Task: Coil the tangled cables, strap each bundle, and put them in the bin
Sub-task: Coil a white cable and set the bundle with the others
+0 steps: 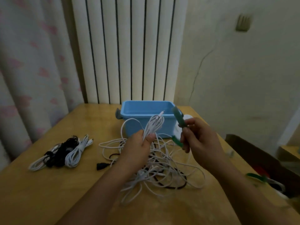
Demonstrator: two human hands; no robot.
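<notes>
My left hand [140, 147] grips a coiled white cable [154, 125], its loops standing up above the fist. My right hand [201, 140] holds a green strap [178, 121] upright just right of the coil; the strap's lower end curls out below the fingers. Under both hands lies a tangle of white and black cables [155, 169] on the wooden table [65, 192]. The blue bin [146, 117] stands behind the hands, near the table's far edge. Three strapped bundles [65, 153], white and black, lie side by side at the left.
A white object [186, 120] sits partly hidden right of the bin. At the right edge a dark box [266, 161] holds more green straps [256, 177]. A radiator [128, 49] and a curtain [32, 70] stand behind the table.
</notes>
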